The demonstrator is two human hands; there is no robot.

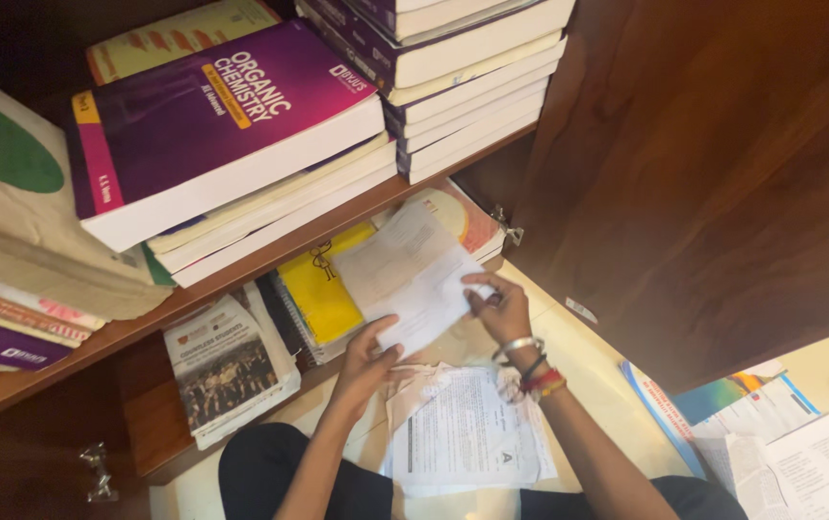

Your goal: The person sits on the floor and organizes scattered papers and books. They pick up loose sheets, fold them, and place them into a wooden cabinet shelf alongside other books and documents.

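Your left hand (368,354) and right hand (497,306) both pinch a creased, off-white sheet of paper (409,274), fingers closed on its lower and right edges. It is faintly printed and held tilted in front of the lower shelf of the wooden cupboard (241,274). That shelf holds a yellow spiral notebook (321,294) and a newspaper (227,366). The upper shelf carries stacked books, a thick purple textbook (212,116) on top. More printed papers (463,433) lie on your lap.

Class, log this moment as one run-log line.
left hand and right hand: hold white paper sheet | below: printed papers | wooden shelf
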